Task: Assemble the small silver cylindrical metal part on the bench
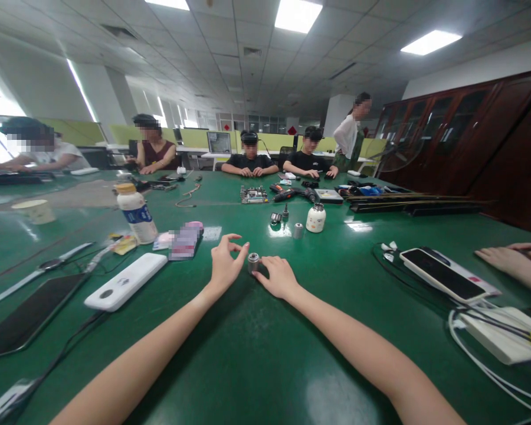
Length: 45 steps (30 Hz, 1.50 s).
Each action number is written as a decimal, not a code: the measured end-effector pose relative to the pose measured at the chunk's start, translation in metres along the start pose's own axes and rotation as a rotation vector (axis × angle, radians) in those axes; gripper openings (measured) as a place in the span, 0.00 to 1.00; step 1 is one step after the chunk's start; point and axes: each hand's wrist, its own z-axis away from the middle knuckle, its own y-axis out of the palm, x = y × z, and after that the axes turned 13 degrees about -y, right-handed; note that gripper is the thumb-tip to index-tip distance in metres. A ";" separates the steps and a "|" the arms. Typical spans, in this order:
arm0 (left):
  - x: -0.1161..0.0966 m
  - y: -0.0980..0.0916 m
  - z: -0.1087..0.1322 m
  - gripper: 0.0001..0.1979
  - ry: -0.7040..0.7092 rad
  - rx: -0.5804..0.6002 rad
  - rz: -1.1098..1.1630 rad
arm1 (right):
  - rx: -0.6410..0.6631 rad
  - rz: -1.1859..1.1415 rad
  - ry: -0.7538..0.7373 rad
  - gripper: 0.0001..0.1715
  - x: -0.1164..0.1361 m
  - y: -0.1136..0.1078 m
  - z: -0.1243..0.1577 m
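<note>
A small grey metal cylinder [253, 262] stands on the green table [265, 354] between my two hands. My left hand [225, 265] rests just left of it, thumb and forefinger curled toward its top, other fingers raised. My right hand [279, 276] lies on the table at its right side, fingertips touching the cylinder. Whether either hand truly grips it is unclear. Farther back stand a second small metal cylinder [298, 230], a small white jar [315, 218] and two small dark parts [276, 218].
A white power bank [126, 281], a dark tablet [29, 316] and a white bottle [136, 212] lie to the left. A phone [442, 273], white cables and a white box [500, 336] sit right, beside another person's hand [508, 260]. Several people sit at the far side.
</note>
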 end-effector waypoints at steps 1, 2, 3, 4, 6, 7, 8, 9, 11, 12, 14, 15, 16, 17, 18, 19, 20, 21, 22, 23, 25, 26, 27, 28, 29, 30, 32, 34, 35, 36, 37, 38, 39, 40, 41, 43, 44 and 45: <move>0.000 0.000 0.000 0.14 0.010 0.024 0.000 | 0.002 0.001 -0.001 0.21 0.000 0.000 0.000; 0.001 0.001 0.001 0.16 0.022 0.059 0.002 | 0.003 0.001 -0.002 0.21 0.000 0.000 0.000; 0.001 0.002 0.002 0.17 0.034 0.101 0.004 | 0.002 0.000 -0.003 0.22 0.000 0.000 0.000; 0.001 0.003 0.003 0.18 0.044 0.140 0.006 | 0.000 -0.001 -0.004 0.22 0.000 0.000 0.000; 0.001 0.005 0.005 0.17 0.058 0.182 0.016 | -0.005 -0.003 -0.006 0.22 -0.001 0.001 -0.001; 0.001 0.006 0.005 0.16 0.062 0.179 0.023 | -0.007 -0.003 -0.006 0.22 -0.001 0.001 -0.001; 0.001 0.006 0.005 0.14 0.061 0.159 0.032 | -0.007 -0.004 -0.005 0.22 -0.001 0.002 -0.001; 0.001 0.007 0.004 0.13 0.058 0.127 0.041 | -0.007 -0.005 -0.004 0.22 -0.001 0.002 -0.001; 0.003 0.006 0.002 0.10 0.046 0.043 0.053 | -0.009 -0.010 -0.003 0.21 -0.001 0.002 0.000; 0.006 0.006 0.000 0.10 0.034 0.004 0.049 | -0.010 -0.013 -0.003 0.21 -0.002 0.002 0.000; 0.016 0.004 -0.004 0.11 -0.008 -0.025 0.005 | -0.009 -0.017 -0.003 0.21 -0.002 0.002 0.000; 0.022 0.003 -0.006 0.12 -0.044 -0.007 -0.039 | -0.008 -0.019 -0.003 0.21 -0.002 0.002 0.000; 0.028 0.002 -0.008 0.12 -0.087 0.049 -0.091 | -0.006 -0.021 -0.002 0.22 -0.001 0.001 0.000; 0.035 0.002 -0.009 0.11 -0.125 0.118 -0.133 | -0.006 -0.023 -0.003 0.22 -0.001 0.001 0.000; 0.040 0.002 -0.010 0.09 -0.140 0.178 -0.168 | -0.005 -0.025 -0.004 0.22 -0.001 0.001 0.000; 0.045 0.002 -0.010 0.07 -0.137 0.209 -0.189 | -0.005 -0.025 -0.006 0.22 -0.001 0.001 0.000; 0.047 0.002 -0.010 0.07 -0.131 0.219 -0.202 | -0.006 -0.025 -0.007 0.22 -0.001 0.001 0.000; 0.049 0.003 -0.010 0.07 -0.118 0.214 -0.201 | -0.005 -0.024 -0.007 0.22 -0.001 0.001 0.000; 0.048 0.003 -0.009 0.07 -0.105 0.196 -0.186 | -0.004 -0.023 -0.007 0.22 -0.001 0.001 0.000; 0.046 0.004 -0.009 0.08 -0.095 0.177 -0.157 | -0.004 -0.022 -0.007 0.22 -0.001 0.001 0.000; 0.039 0.005 -0.008 0.09 -0.087 0.142 -0.056 | -0.002 -0.020 -0.007 0.22 -0.002 0.002 0.000; 0.035 0.005 -0.008 0.10 -0.088 0.130 0.001 | -0.001 -0.020 -0.009 0.22 -0.002 0.002 0.000; 0.031 0.005 -0.007 0.10 -0.092 0.120 0.057 | -0.001 -0.020 -0.009 0.23 -0.002 0.002 0.000; 0.027 0.005 -0.006 0.11 -0.096 0.118 0.105 | -0.001 -0.020 -0.011 0.23 -0.002 0.003 0.000; 0.024 0.006 -0.005 0.12 -0.096 0.125 0.144 | -0.002 -0.021 -0.012 0.22 -0.002 0.003 0.000; 0.021 0.006 -0.004 0.12 -0.091 0.138 0.174 | -0.004 -0.022 -0.013 0.22 -0.002 0.003 0.000; 0.017 0.007 -0.001 0.12 -0.070 0.178 0.212 | -0.010 -0.025 -0.013 0.22 -0.002 0.003 0.000; 0.016 0.008 0.001 0.11 -0.050 0.207 0.220 | -0.019 -0.029 -0.012 0.21 -0.002 0.003 0.000; 0.015 0.008 0.001 0.10 -0.043 0.214 0.216 | -0.022 -0.031 -0.011 0.21 -0.002 0.003 0.000; 0.015 0.008 0.002 0.10 -0.038 0.217 0.212 | -0.024 -0.032 -0.011 0.21 -0.002 0.003 0.000; 0.015 0.008 0.002 0.10 -0.035 0.215 0.211 | -0.025 -0.033 -0.012 0.21 -0.002 0.003 0.000; 0.014 0.008 0.002 0.10 -0.034 0.209 0.215 | -0.025 -0.034 -0.013 0.20 -0.002 0.002 0.000; 0.014 0.008 0.002 0.10 -0.033 0.203 0.225 | -0.024 -0.035 -0.013 0.20 -0.002 0.002 0.000; 0.014 0.008 0.002 0.10 -0.033 0.195 0.236 | -0.022 -0.036 -0.012 0.20 -0.002 0.002 0.000; 0.013 0.008 0.002 0.10 -0.034 0.190 0.243 | -0.021 -0.037 -0.010 0.20 -0.002 0.002 0.000; 0.012 0.008 0.002 0.10 -0.026 0.199 0.229 | -0.019 -0.040 -0.010 0.20 -0.002 0.002 0.000; 0.012 0.008 0.002 0.10 -0.020 0.210 0.210 | -0.018 -0.042 -0.011 0.20 -0.002 0.002 0.000; 0.011 0.008 0.002 0.10 -0.012 0.225 0.188 | -0.017 -0.044 -0.012 0.21 -0.002 0.002 0.000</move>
